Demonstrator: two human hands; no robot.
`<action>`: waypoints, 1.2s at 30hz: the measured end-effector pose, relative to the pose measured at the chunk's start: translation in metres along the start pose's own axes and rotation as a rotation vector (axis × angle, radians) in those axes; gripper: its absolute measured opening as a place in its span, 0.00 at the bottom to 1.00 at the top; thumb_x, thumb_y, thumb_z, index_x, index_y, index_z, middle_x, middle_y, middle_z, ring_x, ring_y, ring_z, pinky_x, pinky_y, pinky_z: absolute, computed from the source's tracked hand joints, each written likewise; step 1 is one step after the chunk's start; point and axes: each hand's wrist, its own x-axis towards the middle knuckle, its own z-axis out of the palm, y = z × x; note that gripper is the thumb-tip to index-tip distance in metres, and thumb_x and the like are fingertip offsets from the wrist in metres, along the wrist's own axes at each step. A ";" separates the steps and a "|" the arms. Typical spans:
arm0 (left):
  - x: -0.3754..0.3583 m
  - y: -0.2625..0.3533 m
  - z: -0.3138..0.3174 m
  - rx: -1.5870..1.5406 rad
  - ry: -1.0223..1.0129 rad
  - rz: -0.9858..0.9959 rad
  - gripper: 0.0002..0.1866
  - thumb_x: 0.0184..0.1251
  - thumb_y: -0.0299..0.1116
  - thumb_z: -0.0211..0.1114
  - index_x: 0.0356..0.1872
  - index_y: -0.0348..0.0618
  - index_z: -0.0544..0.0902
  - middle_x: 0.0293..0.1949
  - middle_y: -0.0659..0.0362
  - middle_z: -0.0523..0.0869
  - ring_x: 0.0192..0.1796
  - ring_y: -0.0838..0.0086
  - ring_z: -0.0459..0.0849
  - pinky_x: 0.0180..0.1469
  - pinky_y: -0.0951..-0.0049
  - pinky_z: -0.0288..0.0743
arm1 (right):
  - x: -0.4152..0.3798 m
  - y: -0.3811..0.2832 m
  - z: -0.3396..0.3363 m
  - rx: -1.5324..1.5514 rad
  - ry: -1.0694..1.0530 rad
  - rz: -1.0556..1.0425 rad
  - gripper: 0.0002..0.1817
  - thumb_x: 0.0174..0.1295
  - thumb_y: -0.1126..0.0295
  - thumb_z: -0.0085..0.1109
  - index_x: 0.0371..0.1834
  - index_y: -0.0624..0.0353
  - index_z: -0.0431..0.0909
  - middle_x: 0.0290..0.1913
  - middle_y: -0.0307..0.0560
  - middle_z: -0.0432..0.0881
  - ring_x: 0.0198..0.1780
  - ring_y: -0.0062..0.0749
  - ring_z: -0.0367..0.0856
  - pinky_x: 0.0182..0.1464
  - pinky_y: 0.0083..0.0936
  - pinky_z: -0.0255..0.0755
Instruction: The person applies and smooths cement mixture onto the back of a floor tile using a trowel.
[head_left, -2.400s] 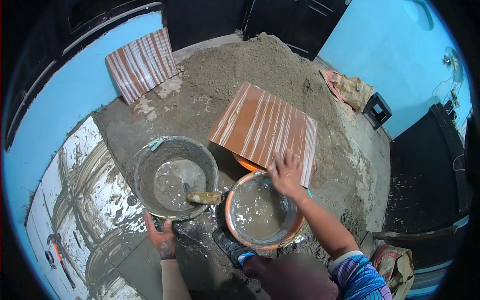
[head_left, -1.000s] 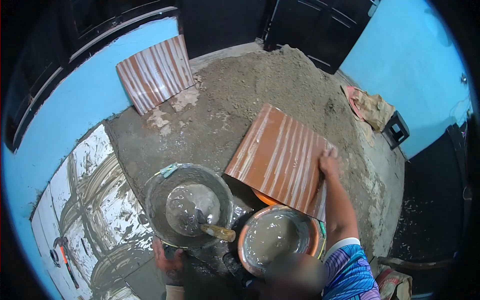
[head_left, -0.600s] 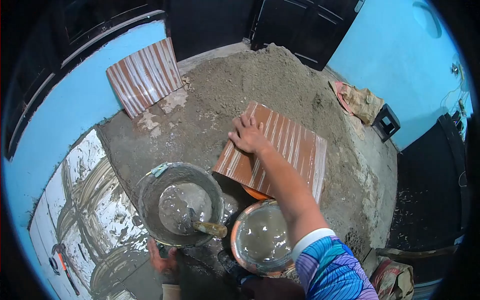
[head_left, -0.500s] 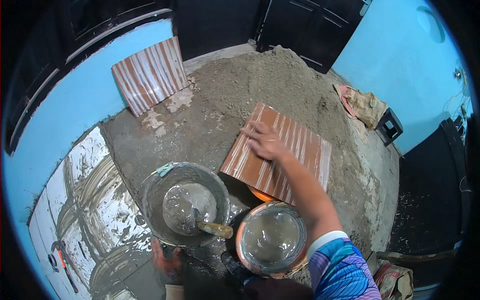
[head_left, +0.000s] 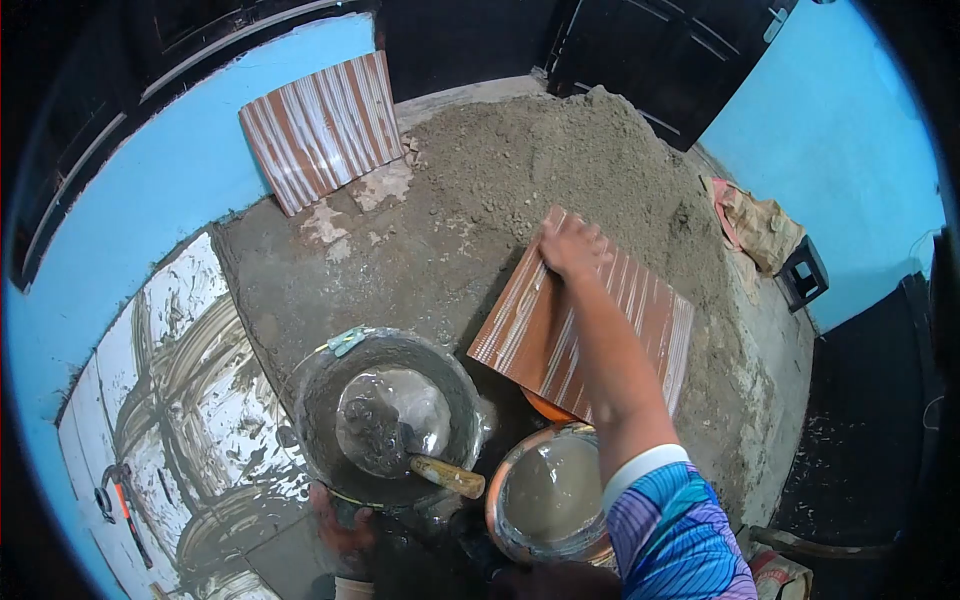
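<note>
My right hand (head_left: 574, 248) is at the far edge of a brown tile (head_left: 625, 325), its fingers curled over that edge. The tile shows a ridged side with whitish stripes and leans over something orange, mostly hidden beneath it. My left hand (head_left: 343, 530) is low by the near side of a mortar bucket (head_left: 465, 395), fingers apart, holding nothing. Inside that bucket lies wet grey mortar (head_left: 375, 440) with a trowel (head_left: 447, 476), its wooden handle resting over the rim. Beside it stands an orange-rimmed bucket (head_left: 497, 500) of cloudy water, partly hidden by my right arm.
Another striped tile (head_left: 325, 130) leans on the blue wall. A heap of sand (head_left: 560, 140) spreads before the dark doors. Mortar-smeared white tiles (head_left: 235, 410) cover the left floor, with a hammer-like tool (head_left: 128, 510) on them. A torn sack (head_left: 755, 228) lies at right beside a black stool (head_left: 802, 272).
My right hand has moved from the tile's face to its far edge, and its fingers have closed there. My left hand stays near the bucket. The whole view has shifted slightly.
</note>
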 end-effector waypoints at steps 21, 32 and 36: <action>0.007 0.014 -0.005 -0.078 -0.009 -0.029 0.48 0.65 0.60 0.68 0.73 0.28 0.66 0.69 0.32 0.72 0.72 0.38 0.70 0.73 0.48 0.64 | -0.037 0.205 -0.046 -0.079 0.056 0.396 0.45 0.71 0.32 0.35 0.85 0.44 0.45 0.84 0.65 0.43 0.81 0.77 0.38 0.76 0.74 0.31; 0.004 0.002 -0.004 -0.037 -0.014 -0.020 0.48 0.65 0.61 0.67 0.72 0.28 0.67 0.69 0.33 0.72 0.73 0.40 0.69 0.74 0.49 0.63 | -0.050 -0.010 -0.012 -0.171 -0.217 -0.409 0.36 0.75 0.37 0.29 0.84 0.28 0.45 0.86 0.46 0.37 0.85 0.60 0.29 0.78 0.71 0.24; 0.000 0.002 -0.004 0.002 -0.024 -0.035 0.46 0.66 0.58 0.68 0.72 0.29 0.67 0.69 0.35 0.73 0.74 0.41 0.69 0.74 0.48 0.63 | -0.005 0.071 -0.019 -0.104 -0.030 -0.156 0.31 0.76 0.38 0.27 0.82 0.21 0.50 0.86 0.39 0.42 0.84 0.59 0.38 0.78 0.73 0.30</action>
